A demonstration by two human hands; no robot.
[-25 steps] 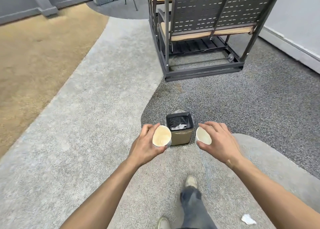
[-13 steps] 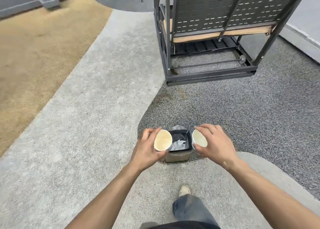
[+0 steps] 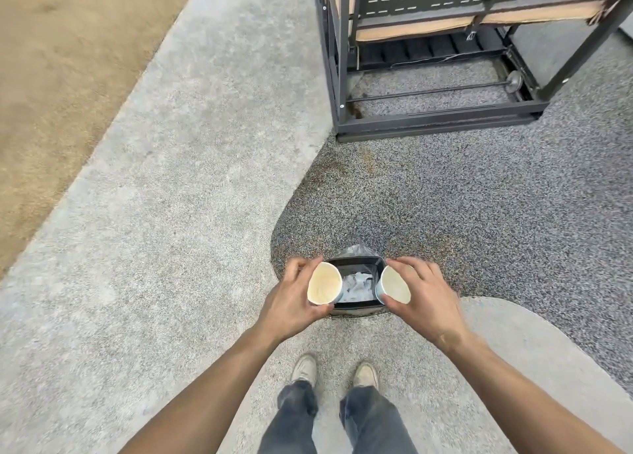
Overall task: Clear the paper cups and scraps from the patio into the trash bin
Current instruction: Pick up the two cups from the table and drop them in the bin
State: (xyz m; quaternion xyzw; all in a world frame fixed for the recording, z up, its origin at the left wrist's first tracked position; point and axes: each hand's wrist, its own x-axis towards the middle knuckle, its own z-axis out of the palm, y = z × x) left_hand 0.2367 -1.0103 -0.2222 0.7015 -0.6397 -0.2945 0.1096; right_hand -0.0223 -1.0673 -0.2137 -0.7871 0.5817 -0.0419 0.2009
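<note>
Head view: your left hand (image 3: 291, 302) is clamped on one paper cup (image 3: 324, 288) at the trash bin's (image 3: 356, 304) 9 o'clock rim. Your right hand (image 3: 424, 299) is clamped on a second paper cup (image 3: 395, 285) at its 3 o'clock rim; white scraps (image 3: 356, 284) lie inside the bin.

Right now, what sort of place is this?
Most likely an outdoor home patio: poured pebble-textured paving, a metal swing bench with tan cushions, and a sandy yard patch alongside.
</note>
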